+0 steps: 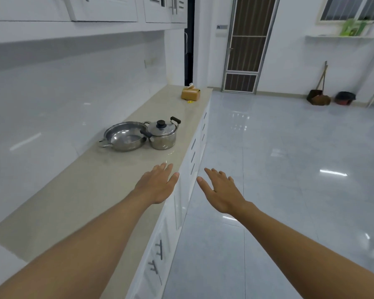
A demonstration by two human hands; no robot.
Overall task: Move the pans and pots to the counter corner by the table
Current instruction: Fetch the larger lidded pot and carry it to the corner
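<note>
Small brown cardboard box (pixel 190 94) with a yellow scrap (pixel 190 101) just beside it. Screened metal door (pixel 246 44) at the back, broom (pixel 322 76) leaning on the wall near a dark bucket (pixel 345 97). Green plant (pixel 352 28) up on a shelf (pixel 324 36), super glossy tile floor (pixel 289 147).

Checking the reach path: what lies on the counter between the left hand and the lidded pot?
Bare counter from left hand to pot, head view.

On the desk (pixel 95 190), ahead of the left fingers (pixel 167 168), the pan (pixel 123 138) sits just left of the pot (pixel 162 137); a box (pixel 190 93) lies farther behind.
</note>
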